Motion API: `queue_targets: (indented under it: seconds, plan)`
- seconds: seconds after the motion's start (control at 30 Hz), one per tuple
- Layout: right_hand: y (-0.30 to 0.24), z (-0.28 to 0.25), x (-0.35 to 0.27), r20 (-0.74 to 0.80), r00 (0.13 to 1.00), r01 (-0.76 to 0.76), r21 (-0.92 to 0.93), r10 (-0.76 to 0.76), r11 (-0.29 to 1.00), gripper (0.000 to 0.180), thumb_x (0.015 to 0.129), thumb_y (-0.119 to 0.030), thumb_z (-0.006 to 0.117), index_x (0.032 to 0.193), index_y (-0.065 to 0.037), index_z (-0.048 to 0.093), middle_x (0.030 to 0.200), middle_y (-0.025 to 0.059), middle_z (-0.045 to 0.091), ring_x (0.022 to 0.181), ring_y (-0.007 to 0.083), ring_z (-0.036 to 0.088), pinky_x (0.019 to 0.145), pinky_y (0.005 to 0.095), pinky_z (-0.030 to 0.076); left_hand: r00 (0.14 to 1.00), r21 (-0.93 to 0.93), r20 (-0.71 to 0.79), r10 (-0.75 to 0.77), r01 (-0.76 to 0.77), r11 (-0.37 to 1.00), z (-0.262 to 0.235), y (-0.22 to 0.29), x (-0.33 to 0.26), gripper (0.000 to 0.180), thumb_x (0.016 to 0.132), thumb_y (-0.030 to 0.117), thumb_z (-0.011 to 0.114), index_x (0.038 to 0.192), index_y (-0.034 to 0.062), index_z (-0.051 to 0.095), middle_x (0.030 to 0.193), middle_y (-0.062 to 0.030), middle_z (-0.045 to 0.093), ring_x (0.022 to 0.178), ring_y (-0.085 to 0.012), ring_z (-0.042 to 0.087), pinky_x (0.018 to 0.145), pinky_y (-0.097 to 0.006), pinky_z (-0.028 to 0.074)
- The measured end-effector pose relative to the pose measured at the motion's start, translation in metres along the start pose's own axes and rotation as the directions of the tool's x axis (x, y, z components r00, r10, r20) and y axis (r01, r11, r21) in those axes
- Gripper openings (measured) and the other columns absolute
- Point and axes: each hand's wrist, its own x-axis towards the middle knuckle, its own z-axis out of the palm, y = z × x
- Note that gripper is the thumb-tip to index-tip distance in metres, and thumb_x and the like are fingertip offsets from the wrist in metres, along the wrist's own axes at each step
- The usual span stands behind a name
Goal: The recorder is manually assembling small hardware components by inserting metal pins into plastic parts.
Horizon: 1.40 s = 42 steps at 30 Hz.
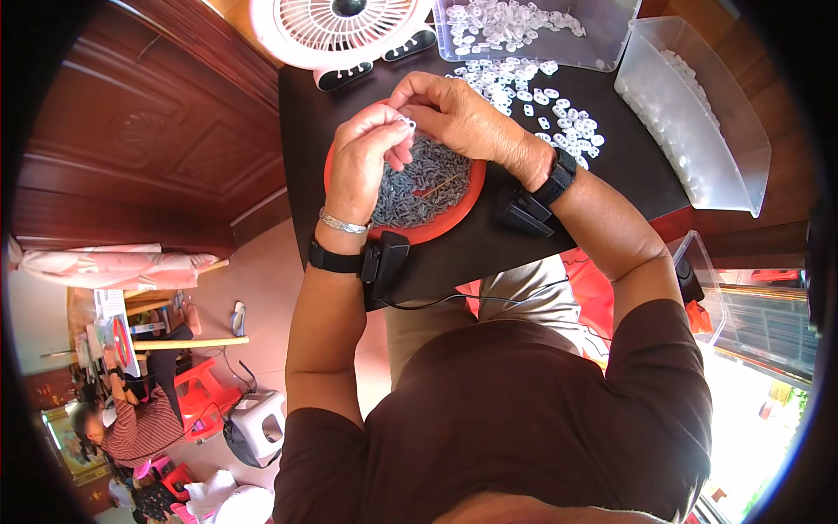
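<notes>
My left hand [362,162] is closed in a pinch on a small white plastic piece [407,123], which shows between thumb and forefinger. Close beside it, my right hand [454,113] has its fingers curled together near the left fingertips; what they hold, if anything, is hidden. Both hands are above a red bowl [474,194] filled with small dark grey pieces [419,192], too small to name. A thin light stick [443,184] lies among them. Right of the bowl, loose white oval pieces with two holes [576,131] are scattered on the black tabletop [323,113].
A pink-and-white fan [340,35] stands at the far left of the table. Behind the loose pieces is a clear bin [541,57] with more of them; another translucent bin [698,131] is at the right. A cable [428,304] hangs from my left wrist device. Another person [140,428] sits at left.
</notes>
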Motion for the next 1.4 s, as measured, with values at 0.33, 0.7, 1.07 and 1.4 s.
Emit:
queue_targets:
  seconds: [0.33,0.7,1.07,1.4]
  plan:
    - [0.006,-0.007,0.004,0.106,0.993,-0.084,0.309,0.054,0.947,0.015,0.09,-0.007,0.056,0.105,-0.003,0.055,0.088,0.0001,0.059,0.074,0.0058,0.052,0.066,0.0206,0.044,0.999,-0.156,-0.043,-0.032,0.025,0.987,-0.006,0.0,0.0,0.015,0.085,0.015,0.055,0.08,0.0016,0.059,0.067,-0.003,0.058,0.055,-0.0092,0.053,0.05,-0.02,0.039]
    - [0.004,-0.009,0.005,0.165,0.986,-0.039,0.295,-0.011,0.955,0.016,0.089,-0.003,0.058,0.105,-0.003,0.056,0.094,0.0021,0.059,0.085,0.0081,0.056,0.073,0.0232,0.047,0.993,-0.451,0.052,-0.11,0.122,0.884,-0.015,-0.006,0.004,0.015,0.084,0.015,0.053,0.079,0.0007,0.056,0.067,-0.0056,0.057,0.052,-0.0128,0.052,0.047,-0.023,0.037]
    - [-0.007,-0.004,0.001,0.132,0.959,-0.266,0.101,0.252,0.959,0.035,0.095,-0.036,0.051,0.087,-0.004,0.061,0.066,-0.0024,0.053,0.056,0.0052,0.047,0.051,0.0205,0.042,0.993,-0.395,0.106,-0.047,0.085,0.915,-0.016,-0.008,0.005,0.016,0.085,0.016,0.052,0.079,0.0019,0.056,0.066,-0.0056,0.057,0.051,-0.0121,0.051,0.047,-0.022,0.036]
    - [0.002,-0.005,0.001,0.14,0.983,-0.131,0.066,0.121,0.989,0.021,0.092,-0.02,0.054,0.092,0.0,0.059,0.07,0.0014,0.057,0.066,0.0093,0.053,0.059,0.0242,0.045,0.991,-0.503,0.074,-0.112,0.134,0.854,-0.02,-0.009,0.006,0.014,0.084,0.015,0.052,0.08,0.0018,0.055,0.065,-0.0045,0.055,0.052,-0.0112,0.049,0.047,-0.022,0.036]
